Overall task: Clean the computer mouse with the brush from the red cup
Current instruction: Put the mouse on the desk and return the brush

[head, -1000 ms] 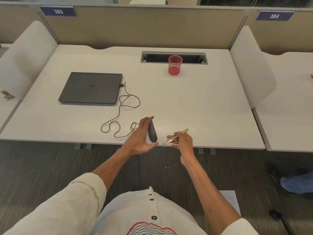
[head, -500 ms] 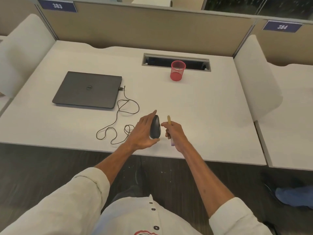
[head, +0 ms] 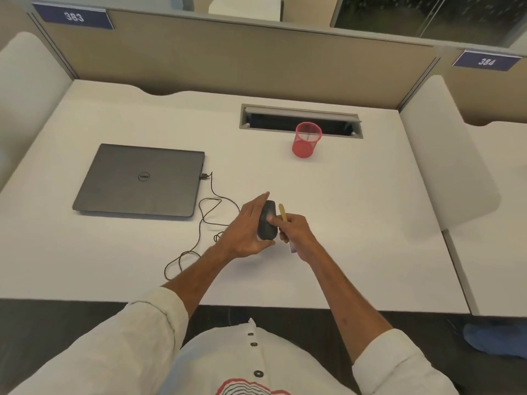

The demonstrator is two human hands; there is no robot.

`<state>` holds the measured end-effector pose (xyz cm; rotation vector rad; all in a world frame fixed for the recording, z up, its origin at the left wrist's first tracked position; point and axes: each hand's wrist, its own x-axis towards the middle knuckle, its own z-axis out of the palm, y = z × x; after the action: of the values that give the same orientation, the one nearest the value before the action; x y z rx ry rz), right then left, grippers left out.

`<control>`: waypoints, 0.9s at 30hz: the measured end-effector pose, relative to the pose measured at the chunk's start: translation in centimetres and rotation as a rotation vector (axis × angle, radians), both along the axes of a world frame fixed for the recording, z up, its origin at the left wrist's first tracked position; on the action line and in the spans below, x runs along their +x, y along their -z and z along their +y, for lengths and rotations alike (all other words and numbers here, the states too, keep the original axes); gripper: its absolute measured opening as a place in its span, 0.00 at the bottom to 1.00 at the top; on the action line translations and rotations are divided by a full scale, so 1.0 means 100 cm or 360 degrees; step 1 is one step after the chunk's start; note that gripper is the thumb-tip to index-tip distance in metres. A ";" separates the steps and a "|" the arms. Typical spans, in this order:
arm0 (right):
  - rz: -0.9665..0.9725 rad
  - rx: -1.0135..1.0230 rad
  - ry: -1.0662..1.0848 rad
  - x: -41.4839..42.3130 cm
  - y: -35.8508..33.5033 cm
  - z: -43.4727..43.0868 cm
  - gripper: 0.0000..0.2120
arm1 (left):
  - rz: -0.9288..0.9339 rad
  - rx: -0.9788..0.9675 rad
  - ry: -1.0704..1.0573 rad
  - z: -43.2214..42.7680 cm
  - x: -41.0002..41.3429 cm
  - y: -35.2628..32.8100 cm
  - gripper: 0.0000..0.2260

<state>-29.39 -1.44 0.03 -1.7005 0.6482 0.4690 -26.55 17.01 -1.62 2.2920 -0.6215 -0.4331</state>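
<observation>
**Mouse held on edge, brush in right hand**

Your left hand (head: 246,228) grasps the mouse (head: 266,223), thumb under the near end and fingers stretched along its left side. The mouse is tipped up on its edge over the near middle of the surface (head: 370,223). You cannot tell from this view whether it touches the surface.

Your right hand (head: 295,230) is clenched round the brush (head: 282,212), just to the right of the mouse. The yellow handle end sticks out above the fist, pointing away from you. A small pale purple end shows below the hand. One right fingertip rests on the dark face of the mouse. The bristles cannot be made out.

The red cup (head: 306,141) stands upright, well apart from both hands, just in front of the slot (head: 299,121) at the far side of the surface.

A closed laptop (head: 139,181) lies flat to the left. A black cable (head: 211,201) is plugged into its right edge and loops across the surface towards your left wrist.
</observation>
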 end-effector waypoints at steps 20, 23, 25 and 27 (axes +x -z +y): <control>0.0352 0.0079 0.0268 0.061 0.011 -0.006 0.19 | 0.0104 0.0223 0.0156 -0.009 0.080 0.022 0.51; 0.0380 -0.0011 0.0210 0.067 0.011 -0.007 0.21 | 0.0021 0.0253 0.0158 -0.010 0.085 0.023 0.48; 0.0330 -0.0071 0.0145 0.071 0.012 -0.009 0.21 | -0.0016 0.0276 0.0154 -0.010 0.087 0.024 0.48; 0.0303 -0.0120 0.0125 0.073 0.010 -0.010 0.19 | -0.0027 0.0301 0.0134 -0.010 0.089 0.026 0.48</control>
<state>-22.08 -2.43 -0.93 -1.7068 0.8773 0.5610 -17.67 16.02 -4.23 2.4566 -0.7139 -0.5334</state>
